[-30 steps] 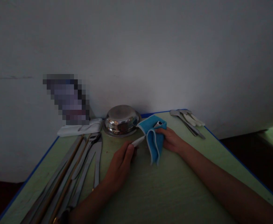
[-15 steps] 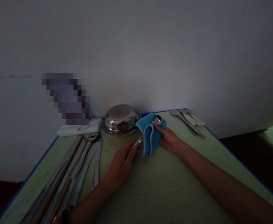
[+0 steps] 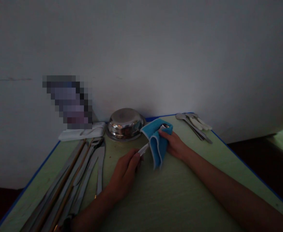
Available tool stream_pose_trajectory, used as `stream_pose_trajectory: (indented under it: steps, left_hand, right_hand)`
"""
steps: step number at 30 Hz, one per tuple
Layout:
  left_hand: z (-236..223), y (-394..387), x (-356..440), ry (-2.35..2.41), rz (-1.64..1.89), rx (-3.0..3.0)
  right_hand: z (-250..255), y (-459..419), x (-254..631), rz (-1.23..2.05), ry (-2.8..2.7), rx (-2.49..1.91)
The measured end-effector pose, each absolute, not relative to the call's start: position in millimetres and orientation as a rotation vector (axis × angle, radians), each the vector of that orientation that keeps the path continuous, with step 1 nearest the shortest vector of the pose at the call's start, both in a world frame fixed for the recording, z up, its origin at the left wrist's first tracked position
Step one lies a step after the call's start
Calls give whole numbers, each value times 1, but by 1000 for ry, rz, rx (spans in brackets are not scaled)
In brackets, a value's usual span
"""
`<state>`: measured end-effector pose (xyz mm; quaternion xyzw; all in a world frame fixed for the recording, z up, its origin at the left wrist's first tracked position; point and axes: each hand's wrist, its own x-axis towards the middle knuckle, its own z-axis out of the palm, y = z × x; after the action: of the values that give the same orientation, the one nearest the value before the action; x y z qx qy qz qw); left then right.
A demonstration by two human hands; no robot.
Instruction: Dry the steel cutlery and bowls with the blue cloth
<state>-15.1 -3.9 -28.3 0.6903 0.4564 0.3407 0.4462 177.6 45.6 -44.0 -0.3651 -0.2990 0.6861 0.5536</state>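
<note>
My left hand (image 3: pixel 128 164) is closed around the handle end of a shiny metal spoon (image 3: pixel 165 126), which points up and to the right. A blue cloth (image 3: pixel 158 141) with pale edging is folded about the spoon, and its loose end hangs down toward the table. Through the cloth, my right hand (image 3: pixel 175 143) pinches the spoon near its bowl, thumb on top. The middle of the spoon is hidden under the cloth.
An upside-down steel bowl (image 3: pixel 126 124) stands against the wall. Long metal and wooden utensils (image 3: pixel 71 183) lie at the left. Several spoons and white-handled cutlery (image 3: pixel 196 125) lie back right. A blurred upright object (image 3: pixel 68 103) leans by a white packet (image 3: pixel 93 131).
The cloth and my right hand have shifted slightly over the spoon; its bowl showed more half a second ago and is partly covered now. My left hand has stayed nearly in place.
</note>
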Motion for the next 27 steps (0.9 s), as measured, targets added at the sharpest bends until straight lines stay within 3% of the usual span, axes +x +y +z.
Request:
stream_pose_trajectory:
  steps: [20,27]
  left_hand:
    - [-27,-5,-14,1167,708,2088]
    - [-29,-3,-12,1237,786,1874]
  right_hand:
    - [-49,46,170,1455,-743,-939]
    - [-43,43,174,1583,-676,-871]
